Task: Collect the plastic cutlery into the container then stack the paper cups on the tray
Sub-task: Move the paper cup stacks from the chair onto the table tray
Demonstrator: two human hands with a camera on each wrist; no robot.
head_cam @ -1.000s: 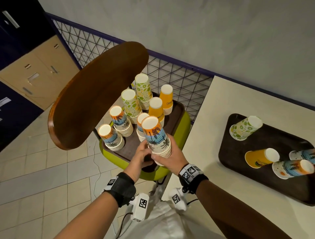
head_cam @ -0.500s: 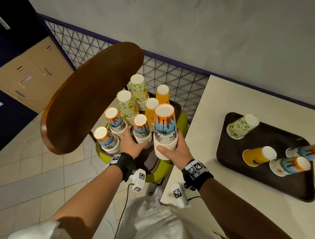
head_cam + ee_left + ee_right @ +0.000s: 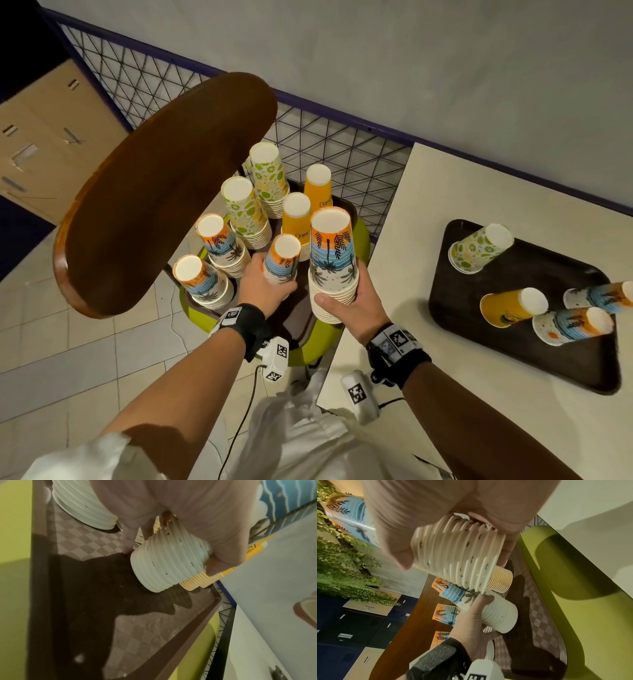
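A dark tray on a green chair seat holds several upside-down stacks of paper cups. My right hand grips a tall palm-print cup stack and holds it lifted above the tray's near right part; the stack's rims fill the right wrist view. My left hand grips a shorter palm-print stack on the tray, rims tilted in the left wrist view. On the table, a second dark tray carries loose cups lying on their sides, among them an orange one.
The chair's wooden backrest looms over the left of the tray. Citrus-print stacks and orange stacks stand at the tray's far side. A wire mesh fence runs behind. The cream table lies to the right.
My right hand has lifted the tall stack upright and shifted it right. My left hand let go of that stack and took hold of the shorter palm-print stack beside it.
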